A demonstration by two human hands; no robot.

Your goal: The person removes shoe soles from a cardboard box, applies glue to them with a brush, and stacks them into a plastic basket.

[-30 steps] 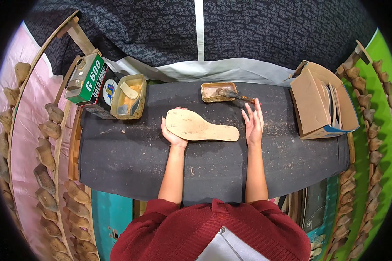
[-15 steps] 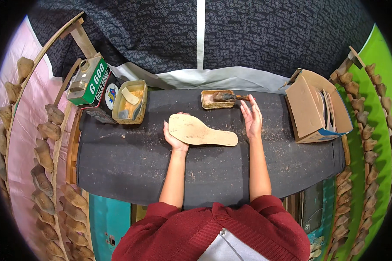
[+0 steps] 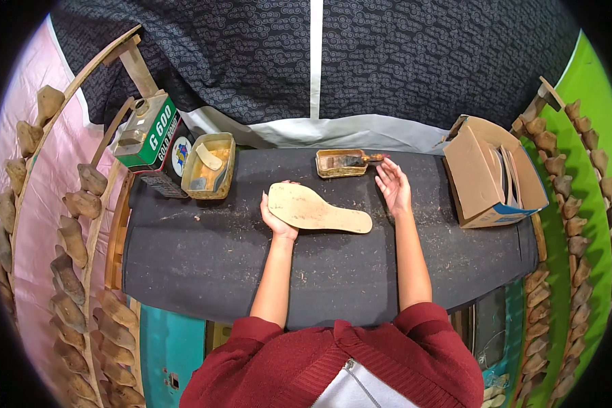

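The sole (image 3: 316, 209) has a smooth, matt, pale tan face with dark scuffs, like board or leather. Matt dark cloth, flecked with crumbs, covers the counter (image 3: 333, 285). At its far left corner, the can (image 3: 155, 155) is painted metal with a slight gloss; beside it, the tub (image 3: 204, 194) looks like stained plastic. Near the far edge, the tray (image 3: 342, 174) has grimy, crusted walls. The box (image 3: 479, 178) at the far right corner is matt brown cardboard.
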